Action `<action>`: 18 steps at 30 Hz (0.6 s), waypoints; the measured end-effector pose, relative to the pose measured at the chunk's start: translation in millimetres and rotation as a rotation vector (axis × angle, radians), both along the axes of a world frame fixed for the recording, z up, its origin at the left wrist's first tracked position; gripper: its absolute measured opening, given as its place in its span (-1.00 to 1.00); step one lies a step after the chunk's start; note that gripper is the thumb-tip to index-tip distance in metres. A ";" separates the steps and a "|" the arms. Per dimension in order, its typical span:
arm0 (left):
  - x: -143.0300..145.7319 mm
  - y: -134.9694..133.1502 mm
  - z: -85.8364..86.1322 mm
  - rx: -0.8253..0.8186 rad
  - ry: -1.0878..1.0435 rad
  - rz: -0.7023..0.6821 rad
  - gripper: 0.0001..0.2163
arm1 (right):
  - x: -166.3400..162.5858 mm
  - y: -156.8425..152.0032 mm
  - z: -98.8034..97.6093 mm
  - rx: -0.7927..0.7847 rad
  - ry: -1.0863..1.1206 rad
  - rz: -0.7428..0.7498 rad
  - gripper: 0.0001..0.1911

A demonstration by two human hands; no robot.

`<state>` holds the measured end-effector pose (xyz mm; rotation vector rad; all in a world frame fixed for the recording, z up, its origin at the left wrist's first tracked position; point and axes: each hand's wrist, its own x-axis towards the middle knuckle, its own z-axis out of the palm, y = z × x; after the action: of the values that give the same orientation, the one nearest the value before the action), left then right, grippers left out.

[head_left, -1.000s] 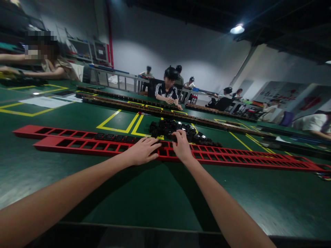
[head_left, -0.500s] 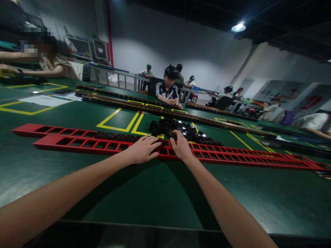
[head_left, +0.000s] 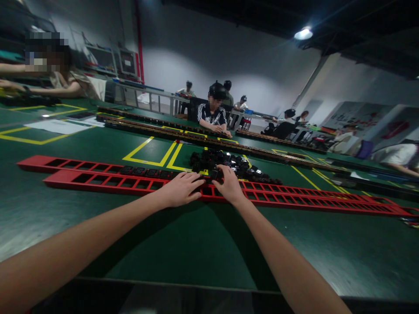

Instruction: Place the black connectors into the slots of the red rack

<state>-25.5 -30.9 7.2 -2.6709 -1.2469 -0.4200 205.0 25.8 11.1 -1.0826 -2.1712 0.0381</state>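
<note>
A long red slotted frame (head_left: pixel 108 190), made of two ladder-like rows, lies across the green table in front of me. My left hand (head_left: pixel 183 188) rests flat over it with fingers stretched out. To its left, several square black parts (head_left: pixel 151 172) sit in the far row's slots. My right hand (head_left: pixel 228 184) pinches a small black part (head_left: pixel 216 174) between thumb and fingers, just above the frame; the fingers partly hide it. Right behind that hand is a loose heap of shiny black parts (head_left: pixel 240 165).
Long dark brown strips (head_left: pixel 183 136) cross the table beyond the heap. Yellow tape outlines (head_left: pixel 144 162) mark the green top, with white paper (head_left: pixel 55 126) at left. A co-worker (head_left: pixel 212 113) sits opposite; another person (head_left: pixel 65 74) works at far left.
My right hand has shifted very slightly, and the black part at its fingertips shows more clearly. My left hand stays in place over the red frame.
</note>
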 end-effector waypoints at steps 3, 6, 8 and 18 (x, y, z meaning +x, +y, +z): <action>-0.3 0.4 -1.3 -0.003 -0.009 0.004 -0.53 | -0.4 -0.4 0.8 -0.008 -0.020 -0.006 -0.52; -0.9 1.4 -3.2 0.002 -0.010 0.004 -0.53 | -0.7 -2.4 2.4 -0.018 -0.015 0.025 -0.54; -1.2 1.9 -3.9 0.007 -0.011 0.006 -0.52 | -0.7 -3.9 3.1 -0.025 -0.007 0.048 -0.55; -0.1 1.4 -3.1 0.026 -0.008 -0.005 -0.54 | 0.0 -3.5 1.6 -0.071 -0.045 0.110 -0.50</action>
<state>-25.7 -29.5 4.1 -2.6538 -1.2281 -0.4458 205.0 22.3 12.7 -1.0108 -2.2841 0.1433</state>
